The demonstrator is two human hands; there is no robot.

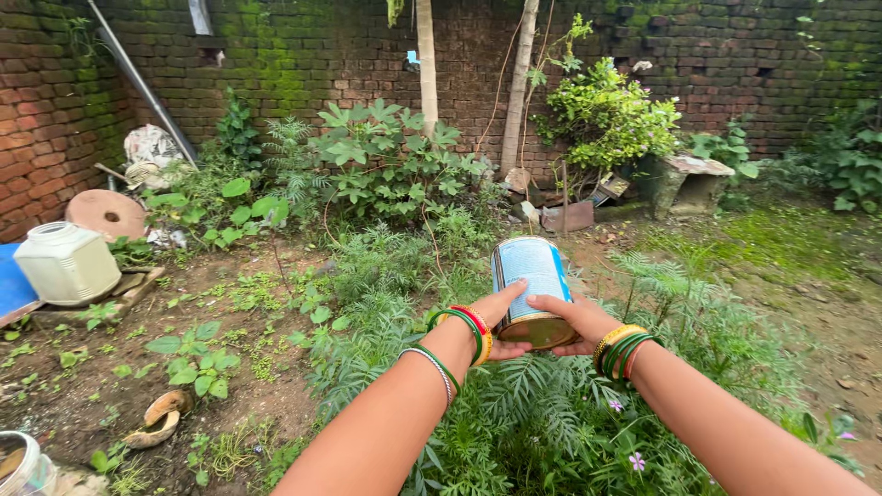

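At the frame's centre, both hands grip a pale blue cylindrical metal tin (531, 289). The left hand (501, 321) and right hand (574, 321) cup its gold base above feathery green plants (542, 413).

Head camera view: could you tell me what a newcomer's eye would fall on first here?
First, the tin can with a pale blue label, tipped forward at centre and held from both sides by the left hand and right hand, coloured bangles on both wrists. Below it spreads feathery green plants; behind stands a mossy brick wall, with a cream plastic jar far left.

A mossy red brick wall (303, 55) encloses the yard. Green leafy plants (386, 165) cover damp brown soil (83, 386) in soft daylight.
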